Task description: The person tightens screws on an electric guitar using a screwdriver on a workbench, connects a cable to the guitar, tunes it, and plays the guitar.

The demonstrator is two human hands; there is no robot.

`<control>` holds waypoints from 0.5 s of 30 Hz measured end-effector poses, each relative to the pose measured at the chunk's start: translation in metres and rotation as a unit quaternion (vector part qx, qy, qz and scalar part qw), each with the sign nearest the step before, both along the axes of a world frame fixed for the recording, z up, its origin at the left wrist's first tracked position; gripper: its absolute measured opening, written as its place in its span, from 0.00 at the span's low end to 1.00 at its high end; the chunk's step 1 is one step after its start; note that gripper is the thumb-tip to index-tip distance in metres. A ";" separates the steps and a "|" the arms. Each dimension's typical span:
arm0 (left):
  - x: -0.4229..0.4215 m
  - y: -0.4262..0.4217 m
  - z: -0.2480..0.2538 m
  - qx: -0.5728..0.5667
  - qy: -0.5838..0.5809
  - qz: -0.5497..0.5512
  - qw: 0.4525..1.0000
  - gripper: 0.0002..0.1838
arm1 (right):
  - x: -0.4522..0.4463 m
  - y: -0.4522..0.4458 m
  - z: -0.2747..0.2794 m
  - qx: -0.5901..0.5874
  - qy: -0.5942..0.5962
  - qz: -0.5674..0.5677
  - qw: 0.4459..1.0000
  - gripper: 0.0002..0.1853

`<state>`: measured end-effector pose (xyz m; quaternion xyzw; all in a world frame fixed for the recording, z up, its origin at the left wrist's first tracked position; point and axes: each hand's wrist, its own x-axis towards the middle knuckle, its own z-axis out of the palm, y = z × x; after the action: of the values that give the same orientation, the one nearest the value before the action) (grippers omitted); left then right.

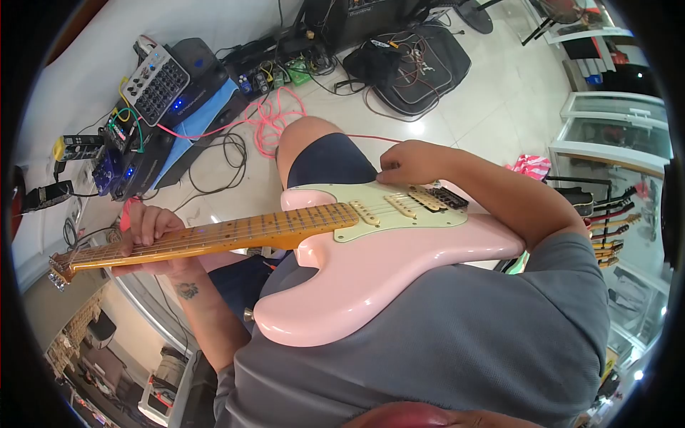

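A pale pink electric guitar (385, 267) with a mint pickguard (357, 232) lies across my lap and against my torso. My left hand (152, 232) is closed around its maple neck (235, 230) near the headstock (61, 268), with fingers bent over the strings. At the far edge of the body, my right hand (414, 164) rests beside the pickguard, close to the cream pickups (401, 205). Its fingers are curled and pressed together. Their tips are partly hidden, and I cannot make out what they hold, if anything.
A mixer (155, 84) sits on a black speaker (196, 68) at left. A pink cable (267, 118) and a black cable (232, 153) run over the tiled floor. A black gig bag (428, 71) lies at the back. Several guitars hang on a rack (610, 221) at right.
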<state>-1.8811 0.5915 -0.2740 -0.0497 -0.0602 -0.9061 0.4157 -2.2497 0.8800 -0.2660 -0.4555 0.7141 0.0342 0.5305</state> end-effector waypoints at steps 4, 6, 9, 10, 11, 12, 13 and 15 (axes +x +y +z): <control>-0.001 0.002 0.002 0.001 -0.001 0.003 1.000 0.19 | -0.005 0.001 -0.012 0.059 0.054 0.002 0.997 0.29; -0.001 0.001 0.002 0.000 0.005 -0.001 1.000 0.19 | -0.004 0.002 -0.011 0.078 0.055 -0.020 0.995 0.30; 0.001 0.002 0.002 -0.001 -0.002 0.003 1.000 0.18 | -0.005 0.000 -0.010 0.057 0.089 0.001 0.994 0.30; 0.002 0.002 0.002 0.000 0.001 0.001 1.000 0.18 | -0.005 -0.001 -0.008 0.044 0.105 0.017 0.993 0.30; 0.002 0.002 0.002 0.003 0.004 0.000 1.000 0.18 | -0.006 -0.005 0.001 0.050 0.105 0.014 0.993 0.30; 0.002 0.002 0.002 0.005 0.008 -0.002 1.000 0.18 | -0.008 -0.011 0.017 0.056 0.105 0.011 0.993 0.31; 0.002 0.002 0.002 0.006 0.009 -0.001 1.000 0.18 | -0.009 -0.015 0.030 0.062 0.105 0.007 0.993 0.31; 0.002 0.002 0.003 0.008 0.013 -0.002 1.000 0.18 | -0.013 -0.013 0.043 0.054 0.111 0.049 0.991 0.28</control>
<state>-1.8794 0.5937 -0.2708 -0.0580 -0.0476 -0.9067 0.4150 -2.2624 0.8675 -0.2226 -0.4540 0.7424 0.1490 0.4695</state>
